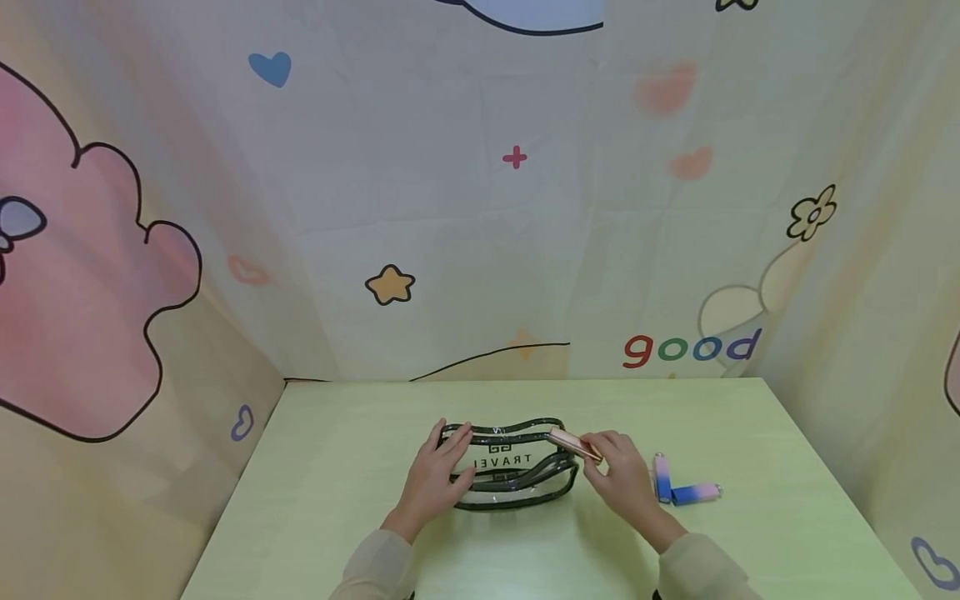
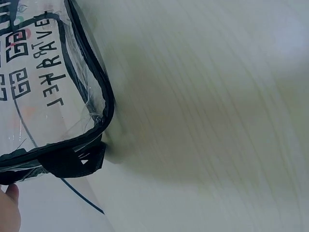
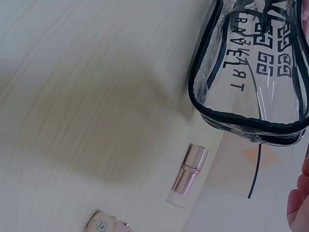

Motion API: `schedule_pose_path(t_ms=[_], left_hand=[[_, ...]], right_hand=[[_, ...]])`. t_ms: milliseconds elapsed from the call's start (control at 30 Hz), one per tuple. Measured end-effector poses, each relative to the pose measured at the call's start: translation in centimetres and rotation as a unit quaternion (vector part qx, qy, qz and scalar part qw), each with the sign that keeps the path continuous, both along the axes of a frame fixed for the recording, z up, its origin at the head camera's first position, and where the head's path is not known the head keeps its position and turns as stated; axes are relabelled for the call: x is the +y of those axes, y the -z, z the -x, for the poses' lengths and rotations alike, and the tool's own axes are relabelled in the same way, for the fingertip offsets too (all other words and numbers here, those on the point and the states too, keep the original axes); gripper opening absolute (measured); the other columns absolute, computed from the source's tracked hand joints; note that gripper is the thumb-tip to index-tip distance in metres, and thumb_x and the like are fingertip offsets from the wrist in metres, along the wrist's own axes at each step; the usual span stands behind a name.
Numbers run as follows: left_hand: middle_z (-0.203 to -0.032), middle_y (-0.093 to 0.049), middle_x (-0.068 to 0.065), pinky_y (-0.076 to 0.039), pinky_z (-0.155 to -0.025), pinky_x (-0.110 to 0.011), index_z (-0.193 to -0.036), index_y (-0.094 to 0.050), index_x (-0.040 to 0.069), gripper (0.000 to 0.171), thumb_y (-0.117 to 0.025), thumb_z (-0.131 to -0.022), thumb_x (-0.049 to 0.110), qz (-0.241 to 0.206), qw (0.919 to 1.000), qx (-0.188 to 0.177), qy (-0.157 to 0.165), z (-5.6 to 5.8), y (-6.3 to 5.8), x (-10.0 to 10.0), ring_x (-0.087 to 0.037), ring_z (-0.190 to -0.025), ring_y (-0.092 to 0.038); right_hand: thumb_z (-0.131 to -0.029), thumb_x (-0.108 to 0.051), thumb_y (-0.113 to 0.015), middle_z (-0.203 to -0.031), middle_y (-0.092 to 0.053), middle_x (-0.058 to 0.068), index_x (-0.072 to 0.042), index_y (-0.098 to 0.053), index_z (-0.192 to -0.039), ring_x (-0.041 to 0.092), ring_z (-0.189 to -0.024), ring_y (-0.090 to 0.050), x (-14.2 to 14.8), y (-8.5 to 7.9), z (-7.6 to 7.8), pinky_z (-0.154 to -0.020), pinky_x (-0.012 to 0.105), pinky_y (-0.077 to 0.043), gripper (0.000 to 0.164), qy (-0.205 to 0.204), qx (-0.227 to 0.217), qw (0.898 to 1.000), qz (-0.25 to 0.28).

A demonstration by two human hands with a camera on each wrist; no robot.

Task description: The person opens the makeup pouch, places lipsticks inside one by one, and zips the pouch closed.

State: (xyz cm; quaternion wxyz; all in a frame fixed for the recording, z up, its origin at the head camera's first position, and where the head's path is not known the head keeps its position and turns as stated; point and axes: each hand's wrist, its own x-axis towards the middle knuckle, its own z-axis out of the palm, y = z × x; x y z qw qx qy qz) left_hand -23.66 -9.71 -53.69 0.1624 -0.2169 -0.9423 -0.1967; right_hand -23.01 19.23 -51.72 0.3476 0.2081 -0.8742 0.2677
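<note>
A clear plastic travel bag (image 1: 517, 454) with black piping and the printed word TRAVEL lies on the table. My left hand (image 1: 435, 479) rests on its left end, fingers extended over the far edge and the thumb nearer me. With my right hand (image 1: 617, 473) I pinch a slim rose-gold tube (image 1: 573, 443), its far end overlapping the bag's right end. The left wrist view shows the bag (image 2: 53, 72) and a bit of a finger (image 2: 9, 208). In the right wrist view the bag (image 3: 256, 63) is close, with fingertips (image 3: 299, 198) at the right edge.
Two slim pink-and-blue tubes (image 1: 662, 479) lie right of my right hand. The right wrist view shows a shiny pink tube (image 3: 190, 169) and a round-ended object (image 3: 104, 222) on the pale table (image 1: 330, 467). A patterned cloth (image 1: 450, 208) hangs behind.
</note>
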Motion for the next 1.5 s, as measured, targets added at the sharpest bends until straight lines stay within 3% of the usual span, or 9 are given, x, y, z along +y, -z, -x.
schedule_pose_path(t_ms=[600,1067,1500], left_hand=[[-0.136,-0.043,0.004,-0.033,-0.098,-0.049,-0.128,-0.048,0.012,0.049,-0.053,-0.083,0.031,-0.01,0.9999,0.006,0.005,0.4,-0.1,0.2,-0.031,-0.132,-0.026],[-0.137,-0.042,0.006,-0.032,-0.099,-0.047,-0.128,-0.048,0.013,0.049,-0.053,-0.083,0.03,-0.012,0.9999,0.008,0.002,0.3,0.2,0.1,-0.03,-0.133,-0.025],[-0.137,-0.042,0.007,-0.034,-0.098,-0.047,-0.129,-0.048,0.013,0.049,-0.053,-0.083,0.03,-0.01,0.9999,0.011,0.003,0.3,0.3,0.1,-0.031,-0.132,-0.026]], right_hand=[[-0.062,-0.005,-0.069,-0.081,-0.06,-0.001,-0.01,-0.066,-0.087,0.013,-0.073,-0.05,-2.9,-0.9,0.5,-0.059,0.027,-0.043,0.025,-0.044,0.023,0.998,-0.045],[-0.063,-0.008,-0.07,-0.083,-0.06,-0.001,-0.012,-0.066,-0.087,0.012,-0.071,-0.05,-5.0,-1.3,0.8,-0.057,0.024,-0.043,0.025,-0.064,0.009,0.994,-0.092],[-0.065,-0.011,-0.068,-0.082,-0.06,-0.001,-0.013,-0.066,-0.086,0.015,-0.077,-0.054,-6.3,-1.0,1.2,-0.065,0.029,-0.047,0.021,-0.086,0.034,0.986,-0.142]])
